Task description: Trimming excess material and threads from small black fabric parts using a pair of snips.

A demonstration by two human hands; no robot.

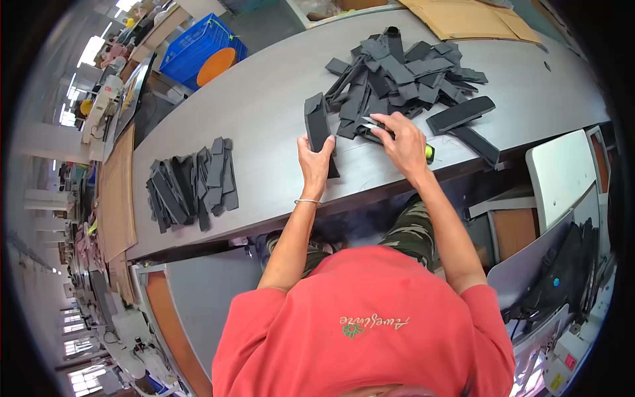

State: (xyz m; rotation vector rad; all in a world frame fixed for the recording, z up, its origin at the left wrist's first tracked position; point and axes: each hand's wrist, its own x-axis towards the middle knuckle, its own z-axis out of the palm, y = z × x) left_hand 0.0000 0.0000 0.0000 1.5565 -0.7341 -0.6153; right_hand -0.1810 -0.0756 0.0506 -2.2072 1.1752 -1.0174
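Observation:
A long dark grey fabric piece (317, 119), folded into a flat strip, stands upright in my left hand (315, 161). The fingers and thumb of that hand are closed round its lower part. My right hand (405, 147) is closed on a pair of small thread snips (370, 126), whose silver tips point toward the strip but stay apart from it. Part of the snips' handle is hidden by the fingers. A yellow-green thing (430, 154) shows beside the right palm; what it belongs to I cannot tell. Just beyond both hands lies a loose heap of similar dark grey pieces (397, 73).
At the table's left, several grey pieces (192, 182) lie in a rough row. Two more strips (463, 114) cross near the right edge of the grey table (264, 79). Cardboard (469, 20) covers the far right corner. A blue crate (192, 49) stands beyond the table.

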